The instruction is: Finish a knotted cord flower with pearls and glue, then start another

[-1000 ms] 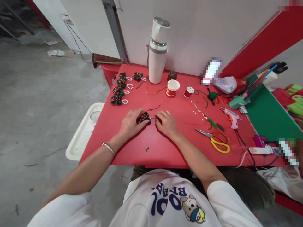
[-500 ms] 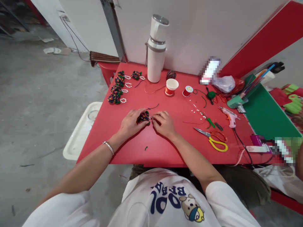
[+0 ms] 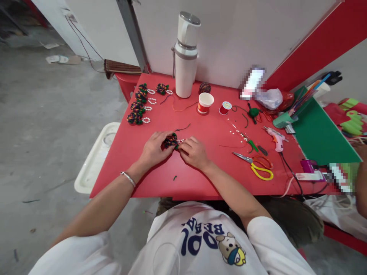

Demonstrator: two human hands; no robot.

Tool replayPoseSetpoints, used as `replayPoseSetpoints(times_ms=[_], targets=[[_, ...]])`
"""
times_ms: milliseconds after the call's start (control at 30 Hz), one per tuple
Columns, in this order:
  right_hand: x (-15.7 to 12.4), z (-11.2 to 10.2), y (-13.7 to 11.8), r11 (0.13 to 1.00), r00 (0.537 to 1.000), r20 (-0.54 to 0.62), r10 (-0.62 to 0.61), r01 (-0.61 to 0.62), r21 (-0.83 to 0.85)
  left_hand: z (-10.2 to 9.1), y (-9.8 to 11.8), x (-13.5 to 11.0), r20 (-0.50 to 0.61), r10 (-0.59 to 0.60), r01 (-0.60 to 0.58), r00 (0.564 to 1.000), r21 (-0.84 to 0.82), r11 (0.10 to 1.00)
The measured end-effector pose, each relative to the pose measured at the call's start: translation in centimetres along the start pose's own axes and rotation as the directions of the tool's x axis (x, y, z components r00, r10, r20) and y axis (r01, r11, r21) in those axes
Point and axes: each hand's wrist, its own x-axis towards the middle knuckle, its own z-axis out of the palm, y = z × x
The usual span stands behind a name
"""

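Observation:
Between my hands, on the red table (image 3: 160, 172), lies a knotted yarn charm (image 3: 171, 141) in dark multicoloured and green yarn, with a small loop of white beads (image 3: 180, 141) at its right end. My left hand (image 3: 155, 148) is closed around the charm's left side, thumb in front and fingers behind. My right hand (image 3: 194, 152) pinches at the beads and the charm's right end; its fingertips partly cover them. Several finished-looking charms (image 3: 135, 117) with bead loops stand in a column at the back left, and another charm (image 3: 162, 89) lies beside them.
A tall white thermos (image 3: 185, 68), paper cup (image 3: 204, 104) and red thread spool (image 3: 225, 108) stand at the back. To the right lie yellow-handled scissors (image 3: 259, 171), loose beads (image 3: 241, 137), a green-handled hook (image 3: 252, 146) and a pink glue gun (image 3: 275, 138) with its cord.
My right hand's fingers have shifted on the bead loop, and more of the beads now shows. The whole view has shifted slightly; the charm stays between my hands.

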Motion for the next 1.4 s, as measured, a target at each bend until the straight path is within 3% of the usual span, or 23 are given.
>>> replayPoseSetpoints(times_ms=[367, 667, 967, 1400], targets=[[-0.03, -0.09, -0.15, 0.998, 0.999, 0.013, -0.03, 0.03, 0.052, 0.04, -0.06, 0.0, -0.038, 0.048, -0.049, 0.998, -0.028, 0.998], [0.15, -0.17, -0.34, 0.988, 0.994, -0.04, 0.1, -0.095, 0.124, -0.16, -0.01, 0.03, -0.03, 0.019, -0.021, 0.999, -0.068, 0.997], [0.0, 0.01, -0.22, 0.986, 0.996, -0.048, 0.076, -0.068, 0.153, -0.14, -0.08, -0.06, -0.032, 0.037, -0.039, 0.999, -0.064, 0.997], [0.3, 0.09, -0.12, 0.996, 0.997, -0.02, 0.075, -0.074, 0.056, -0.12, 0.0, 0.01, -0.024, 0.027, -0.028, 0.999, -0.074, 0.997]])
